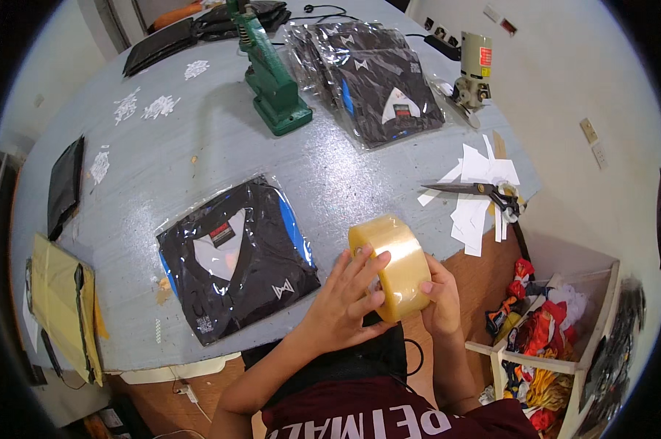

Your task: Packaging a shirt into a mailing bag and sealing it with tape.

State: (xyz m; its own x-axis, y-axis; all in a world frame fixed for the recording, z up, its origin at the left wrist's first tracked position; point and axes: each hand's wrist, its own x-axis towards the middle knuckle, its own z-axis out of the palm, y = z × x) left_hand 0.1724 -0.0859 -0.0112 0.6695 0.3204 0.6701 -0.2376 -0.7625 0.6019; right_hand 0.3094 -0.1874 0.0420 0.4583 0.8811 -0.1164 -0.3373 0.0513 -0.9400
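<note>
A wide roll of clear, yellowish packing tape [399,269] is held up over the table's front edge. My left hand [347,296] has its fingers spread against the roll's near side, covering much of the core. Around the other side, my right hand [440,296] grips the roll, its thumb on the outer face. Left of the hands lies a folded black jersey [253,263] in a clear plastic bag. Its white inner collar and blue side panels show through, and neither hand touches it.
On the grey table [210,148] stand a green hand press [275,93] and a cloth-cutting machine [470,82]. Bagged jerseys [385,93] are stacked behind. Black scissors [478,189] rest on paper strips [467,219]. A yellow package [62,307] lies left; a fabric-filled bin [594,313] stands right.
</note>
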